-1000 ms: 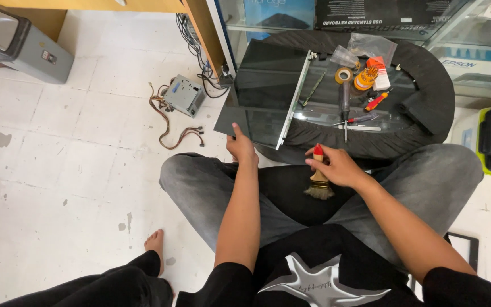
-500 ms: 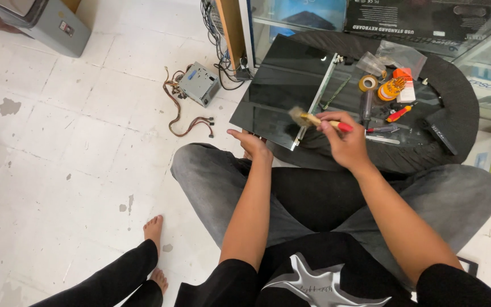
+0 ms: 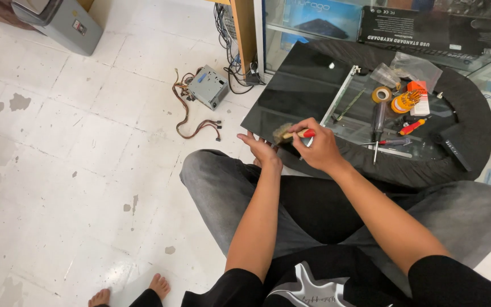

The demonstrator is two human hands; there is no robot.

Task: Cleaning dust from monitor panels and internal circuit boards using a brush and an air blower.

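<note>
At the near left edge of a round black table (image 3: 473, 148), a person sitting on the floor works on a flat black panel (image 3: 296, 102) lying there. Their right hand (image 3: 319, 149) is closed around a small brush (image 3: 292, 134) with a red handle, its bristles touching the panel's near edge. Their left hand (image 3: 262, 150) rests open, fingers spread, against the panel's near corner. Screwdrivers (image 3: 393, 122) and a tape roll (image 3: 381, 94) lie toward the table's middle.

Black short-sleeved shirt with a grey-white star-shaped print — grey faded jeans, bare forearms, bare feet
</note>
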